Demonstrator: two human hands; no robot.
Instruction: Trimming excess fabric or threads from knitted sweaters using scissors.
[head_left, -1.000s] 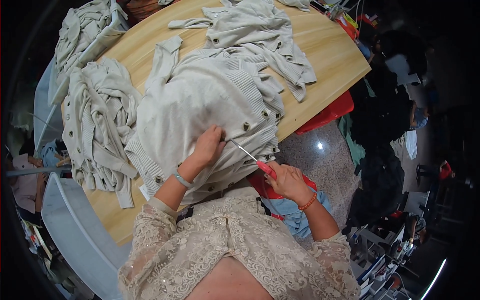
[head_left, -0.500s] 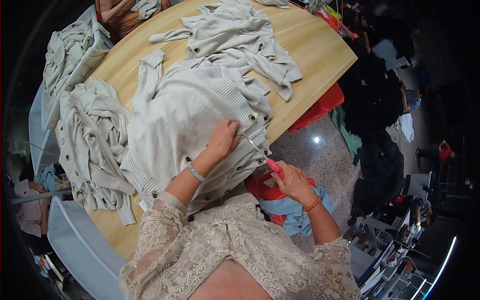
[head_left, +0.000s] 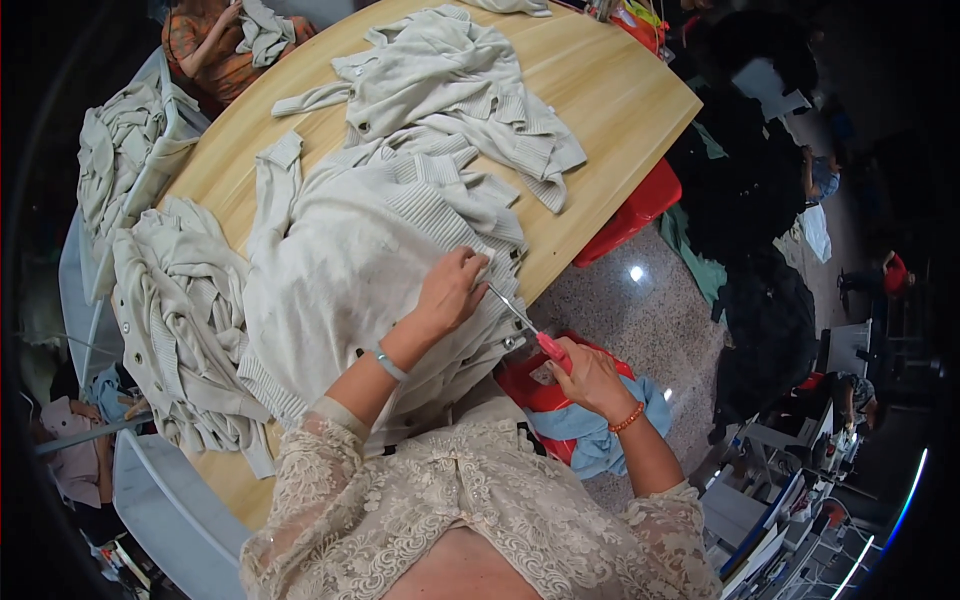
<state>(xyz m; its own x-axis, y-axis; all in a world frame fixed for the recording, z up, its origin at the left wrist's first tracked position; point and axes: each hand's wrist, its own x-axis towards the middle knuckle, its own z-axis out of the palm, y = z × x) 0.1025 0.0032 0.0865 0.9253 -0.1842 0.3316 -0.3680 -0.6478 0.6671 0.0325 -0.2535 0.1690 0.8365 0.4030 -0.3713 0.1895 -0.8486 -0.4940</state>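
A light grey knitted cardigan (head_left: 330,270) with a ribbed band and dark buttons lies on the pile in front of me. My left hand (head_left: 450,290) is closed, fingertips pinched at the cardigan's ribbed edge. My right hand (head_left: 590,378) is wrapped round the red handle of a tool with a slender metal shaft (head_left: 514,308). The shaft points up and left, its tip at my left fingertips. Whether it is in the knit I cannot tell.
More grey cardigans lie on the wooden table (head_left: 620,90), one heap (head_left: 440,75) at the far side, another (head_left: 180,320) at the left. A grey bin (head_left: 165,115) holds more. A red stool (head_left: 640,205) and a red basket with blue cloth (head_left: 610,430) stand right. Another person (head_left: 220,50) sits far left.
The view has shifted slightly, so the table and garments sit a little further left and lower. Both hands keep nearly the same hold, the tool's tip still at my left fingertips.
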